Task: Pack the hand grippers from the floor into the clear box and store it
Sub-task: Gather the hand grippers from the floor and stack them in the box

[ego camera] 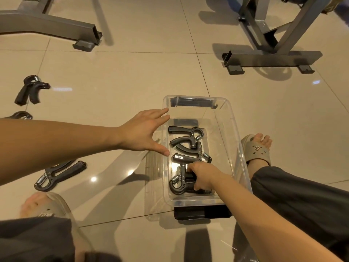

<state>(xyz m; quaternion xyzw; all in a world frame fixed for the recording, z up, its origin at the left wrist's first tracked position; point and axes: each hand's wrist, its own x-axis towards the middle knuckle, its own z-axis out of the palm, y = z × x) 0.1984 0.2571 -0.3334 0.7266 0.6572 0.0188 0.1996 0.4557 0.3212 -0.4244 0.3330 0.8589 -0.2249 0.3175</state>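
Note:
A clear box [237,140] with black latches stands open on the tiled floor in front of me. Three black hand grippers lie inside it: one at the far end [186,136], one in the middle [190,156], and the nearest one [179,183]. My right hand [201,177] is down inside the box, its fingers curled around the nearest gripper's handles. With fingers spread, my left hand [145,131] reaches to the box's left wall. On the floor to the left lie more grippers: one near my left foot [58,175], one farther off [30,89], and one [20,115] partly hidden behind my left forearm.
The box's clear lid [154,186] lies flat on the floor against the box's left side. Grey metal gym frames stand at the back left [56,25] and back right [272,53]. My sandalled feet rest at the lower left [43,205] and right [256,150].

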